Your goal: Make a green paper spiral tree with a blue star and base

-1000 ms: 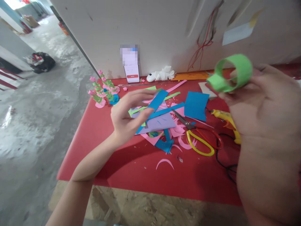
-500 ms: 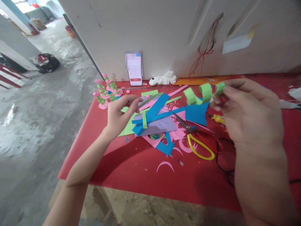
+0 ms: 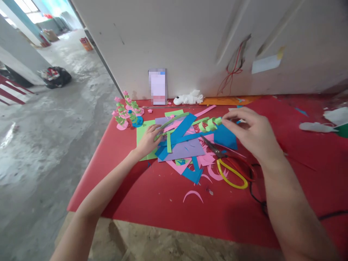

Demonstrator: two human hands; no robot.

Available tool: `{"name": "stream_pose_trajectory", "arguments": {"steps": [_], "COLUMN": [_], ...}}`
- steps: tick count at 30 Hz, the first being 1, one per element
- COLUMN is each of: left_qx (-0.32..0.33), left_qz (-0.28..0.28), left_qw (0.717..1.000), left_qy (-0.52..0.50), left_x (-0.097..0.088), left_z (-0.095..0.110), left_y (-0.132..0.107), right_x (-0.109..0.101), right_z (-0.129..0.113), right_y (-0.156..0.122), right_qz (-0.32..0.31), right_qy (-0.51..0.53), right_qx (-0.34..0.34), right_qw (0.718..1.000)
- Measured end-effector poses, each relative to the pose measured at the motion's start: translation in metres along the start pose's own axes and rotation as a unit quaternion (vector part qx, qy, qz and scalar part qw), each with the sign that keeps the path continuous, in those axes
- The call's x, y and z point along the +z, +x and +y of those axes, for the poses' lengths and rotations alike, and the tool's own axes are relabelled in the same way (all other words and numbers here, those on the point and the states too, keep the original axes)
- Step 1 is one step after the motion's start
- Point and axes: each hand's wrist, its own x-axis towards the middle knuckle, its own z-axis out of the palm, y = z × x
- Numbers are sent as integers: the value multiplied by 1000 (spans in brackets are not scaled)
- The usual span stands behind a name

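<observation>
My right hand (image 3: 248, 132) pinches one end of a curled green paper strip (image 3: 210, 124), which hangs in loops to the left over the paper scraps. My left hand (image 3: 150, 140) rests at the left side of the pile, fingers stretched over a green sheet (image 3: 143, 137) and touching the end of a thin green strip. Blue paper strips (image 3: 183, 127) cross a purple sheet (image 3: 187, 149) between the hands. Scissors with yellow and red handles (image 3: 232, 174) lie just below my right hand, blades pointing to the upper left.
Small pink and green paper plants (image 3: 122, 112) stand at the table's back left. A phone (image 3: 158, 87) leans on the white panel, beside a white glue bottle (image 3: 187, 98). A black cord (image 3: 258, 199) lies on the right. Pink offcuts (image 3: 193, 194) are scattered near the front.
My right hand has moved left and down over the pile with the curled green strip. My left hand has lowered onto the papers, its fingers stretching out.
</observation>
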Motion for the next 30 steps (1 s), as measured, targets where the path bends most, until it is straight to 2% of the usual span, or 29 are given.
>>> {"name": "stream_pose_trajectory", "arguments": {"steps": [6,13,16,18,23,26,30], "left_qx": [-59,-109,-111,-105,-78,-60,-18], "left_qz": [-27,46,52,47,23,7,-56], "left_qw": [996,973,954,941,914,905,906], "left_qy": [-62,-196,-274,-319,-397,-421,-420], "left_x": [4,-11,-15,-15,-20,-27,-33], "left_z": [-8,-7,5,17,50,66,76], "left_y": [9,12,10,6,-7,-16,-25], "right_x": [25,51,52,52,57,57,50], "right_z": [29,47,39,29,4,0,-2], "right_y": [8,10,7,2,-12,-12,-10], "right_qz": [-50,-39,-63,-102,-194,-186,-123], "right_qy": [-23,3,52,106,250,316,363], "right_qx": [31,86,112,131,200,224,233], "right_qw": [998,995,990,980,927,903,894]}}
